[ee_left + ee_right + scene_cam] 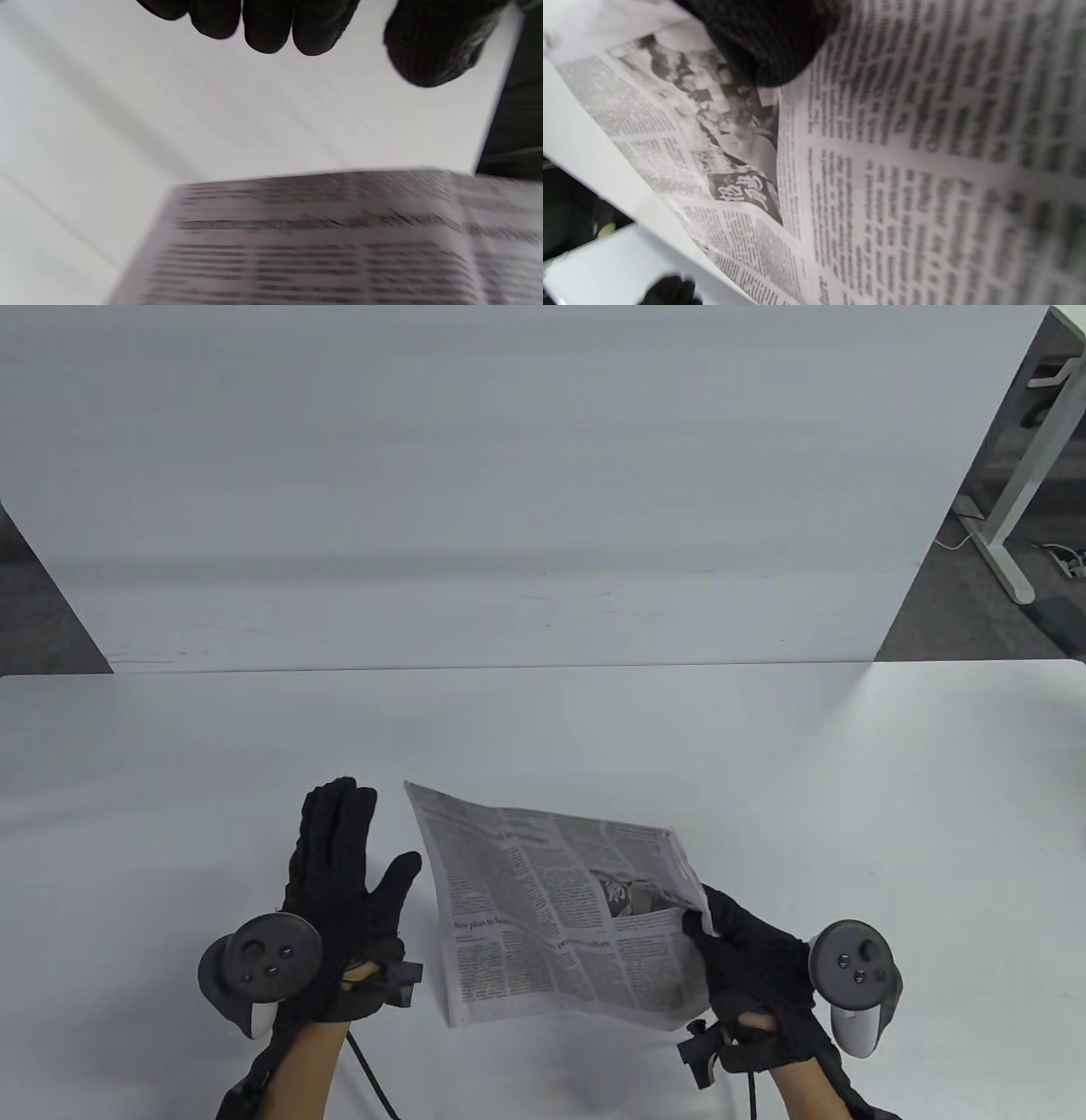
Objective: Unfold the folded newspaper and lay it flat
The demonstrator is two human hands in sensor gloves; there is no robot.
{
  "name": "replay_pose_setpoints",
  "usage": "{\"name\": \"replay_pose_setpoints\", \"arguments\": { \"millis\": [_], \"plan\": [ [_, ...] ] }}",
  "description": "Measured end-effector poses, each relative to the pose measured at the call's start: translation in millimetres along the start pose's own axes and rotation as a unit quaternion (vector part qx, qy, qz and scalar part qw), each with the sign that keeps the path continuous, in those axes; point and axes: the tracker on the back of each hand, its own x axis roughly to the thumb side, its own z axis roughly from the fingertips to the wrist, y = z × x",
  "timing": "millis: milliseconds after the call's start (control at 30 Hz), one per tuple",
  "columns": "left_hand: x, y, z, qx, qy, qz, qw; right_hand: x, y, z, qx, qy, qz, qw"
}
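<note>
A folded newspaper (551, 899) is held a little above the white table (764, 780), tilted, with its top layer lifting at the right edge. My right hand (721, 929) pinches that right edge, the thumb on the printed page (768, 46). My left hand (339, 857) is open with fingers stretched out, just left of the paper and not touching it. In the left wrist view the left fingers (271, 25) hang above the table and the blurred newspaper (339, 241) lies below them. The right wrist view shows the newspaper (903, 169) close up with a photo in it.
A second white table (509, 475) stands behind the near one, with a seam between them. A desk leg (1010, 509) and dark floor show at the far right. Cables run from both wrists off the bottom edge.
</note>
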Motion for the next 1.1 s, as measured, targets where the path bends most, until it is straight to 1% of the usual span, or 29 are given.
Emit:
{"name": "replay_pose_setpoints", "arguments": {
  "millis": [33, 67, 100, 133, 200, 333, 433, 533, 600, 667, 733, 767, 800, 867, 933, 1033, 1100],
  "plan": [
    [5.6, -0.8, 0.8, -0.006, -0.017, 0.008, 1.0, 2.7, 3.1, 0.6, 0.01, -0.006, 0.011, 1.0],
    [11.7, -1.4, -0.1, -0.022, -0.037, 0.011, 0.999, 6.6, 8.2, 1.9, 0.027, -0.016, 0.029, 0.999],
    [14.7, -1.3, 0.3, -0.028, -0.04, 0.006, 0.999, 8.4, 10.8, 2.6, 0.034, -0.021, 0.038, 0.998],
    [17.7, -1.7, -0.4, -0.046, -0.048, -0.004, 0.998, 10.0, 13.4, 3.3, 0.039, -0.026, 0.047, 0.998],
    [18.7, -5.5, -2.9, -0.104, -0.057, -0.004, 0.993, 11.4, 19.1, 4.4, 0.046, -0.029, 0.05, 0.997],
    [14.3, -14.9, -4.2, -0.139, -0.073, -0.027, 0.987, 11.6, 23.5, 4.6, 0.063, -0.033, 0.045, 0.996],
    [8.5, -20.8, -5.1, -0.142, -0.073, 0.0, 0.987, 11.7, 23.0, 5.0, 0.056, -0.035, 0.067, 0.996],
    [3.8, -23.5, -5.6, -0.143, -0.053, 0.023, 0.988, 11.5, 19.8, 4.8, 0.031, -0.026, 0.093, 0.995],
    [-1.1, -22.3, -6.1, -0.133, -0.038, 0.039, 0.99, 11.2, 13.0, 5.4, -0.003, -0.019, 0.139, 0.99],
    [-9.0, -19.1, -5.7, -0.104, -0.01, 0.066, 0.992, 7.8, -0.8, 5.4, -0.045, -0.002, 0.203, 0.978],
    [-15.8, -17.8, -5.4, -0.096, 0.018, 0.093, 0.991, 2.3, -12.4, 4.5, -0.077, 0.014, 0.221, 0.972],
    [-20.1, -17.7, -4.5, -0.083, 0.037, 0.107, 0.99, -1.8, -18.3, 3.9, -0.092, 0.025, 0.215, 0.972],
    [-23.9, -18.5, -4.0, -0.076, 0.05, 0.123, 0.988, -5.1, -22.3, 2.9, -0.094, 0.033, 0.203, 0.974],
    [-33.6, -22.3, -1.0, -0.063, 0.092, 0.16, 0.981, -14.4, -29.8, 2.1, -0.1, 0.054, 0.143, 0.983],
    [-43.5, -28.5, 1.9, -0.051, 0.127, 0.202, 0.97, -22.3, -33.9, 1.6, -0.103, 0.073, 0.058, 0.99],
    [-58.1, -35.8, 7.9, -0.037, 0.176, 0.252, 0.951, -32.7, -34.8, 2.2, -0.089, 0.112, -0.081, 0.986],
    [-63.4, -37.4, 10.3, -0.023, 0.195, 0.268, 0.943, -38.1, -32.2, 1.7, -0.072, 0.124, -0.134, 0.98]
  ]
}}
